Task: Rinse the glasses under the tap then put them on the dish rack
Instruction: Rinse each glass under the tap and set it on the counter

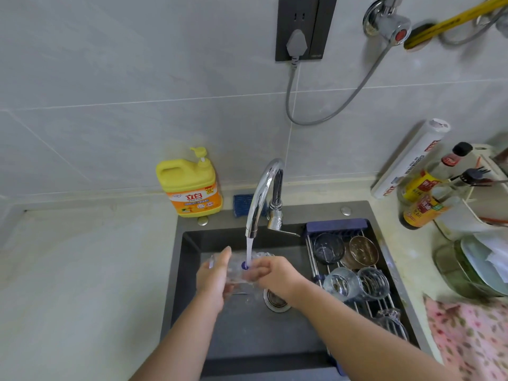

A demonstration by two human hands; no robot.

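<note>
The pale counter [82, 270] runs round a dark sink [247, 334] set into it. Across the sink's right side lies the dish rack [336, 225], a row of metal bars with a blue end piece at the back. A floral cloth [472, 339] lies on the counter to the right of the rack. A yellow detergent bottle [189, 185] stands at the sink's back left corner, near a blue sponge [242, 206]. The chrome tap [264, 188] arches forward over the basin and its water stream [248, 250] falls straight onto the clear glass [236, 268], which lies on its side above the sink, between both hands and above the drain [276, 299]. The left hand [213, 276] has its grip wrapped round the glass's left end, with one finger standing up; how far the rest close behind it cannot be told. The right hand [275, 273] grips the other end, fingers curled onto the glass. On the rack rest a dark glass [328, 247] and a brownish glass [362, 250] side by side at the back, with a clear tumbler [342, 283] and a ribbed glass [373, 283] touching each other just in front of them
</note>
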